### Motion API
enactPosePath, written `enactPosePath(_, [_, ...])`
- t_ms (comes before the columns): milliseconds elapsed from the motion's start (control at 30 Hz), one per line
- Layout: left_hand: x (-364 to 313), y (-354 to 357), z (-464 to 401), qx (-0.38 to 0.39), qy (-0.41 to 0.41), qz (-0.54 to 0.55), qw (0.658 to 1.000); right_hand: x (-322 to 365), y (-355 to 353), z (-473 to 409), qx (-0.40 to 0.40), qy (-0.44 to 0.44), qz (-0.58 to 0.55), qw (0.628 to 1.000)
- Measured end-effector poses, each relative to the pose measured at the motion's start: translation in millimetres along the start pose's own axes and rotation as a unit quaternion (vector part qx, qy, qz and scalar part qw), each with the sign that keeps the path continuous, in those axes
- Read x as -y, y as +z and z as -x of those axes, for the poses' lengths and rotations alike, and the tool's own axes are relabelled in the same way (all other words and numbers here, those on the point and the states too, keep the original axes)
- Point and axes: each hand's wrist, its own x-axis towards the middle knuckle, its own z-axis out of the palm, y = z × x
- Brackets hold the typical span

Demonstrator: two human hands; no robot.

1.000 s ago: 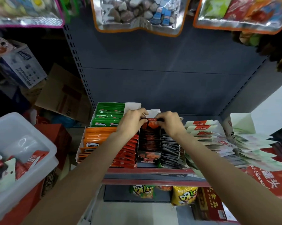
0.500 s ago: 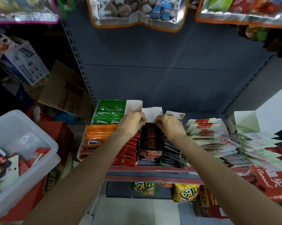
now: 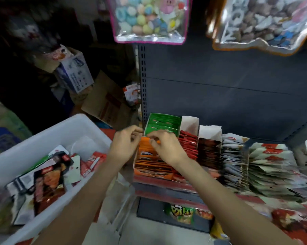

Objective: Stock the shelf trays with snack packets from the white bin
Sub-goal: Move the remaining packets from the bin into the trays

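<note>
Mixed glossy snack packets (image 3: 48, 181) are heaped in the white bin (image 3: 48, 131); orange packets (image 3: 149, 161) fill a tray. Left hand (image 3: 125, 145) and right hand (image 3: 165, 147) are loosely curled, apparently empty.

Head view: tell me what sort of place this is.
Most likely a small shop's snack aisle during restocking. A slotted metal shelf carries rows of cardboard trays packed with snack packets, clear bags of sweets hang above, and a white bin of loose packets stands beside it, with cardboard cartons behind.

The red-edged shelf (image 3: 167, 186) carries side-by-side trays: orange packets (image 3: 152, 167), green packets (image 3: 162, 123), red packets (image 3: 188, 144), dark packets (image 3: 209, 152), then pale packets (image 3: 271, 165).
</note>
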Motion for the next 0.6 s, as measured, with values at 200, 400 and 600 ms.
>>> enactPosePath(200, [120.5,-93.4,34.6,-0.02,-0.105,-0.111,0.988,92.4,100.3,-36.4,0.067,-0.023,-0.019,0.997])
enactPosePath(400, [221.6,-161.4,67.5,0.129,-0.133,-0.206,0.961,151.4,196.9,-69.8,0.189,0.022,0.017,0.982])
enactPosePath(600, [273.2,-191.6,89.4,0.311,-0.115,-0.231,0.915,180.5,256.0,-84.1,0.263,0.079,-0.006,0.961])
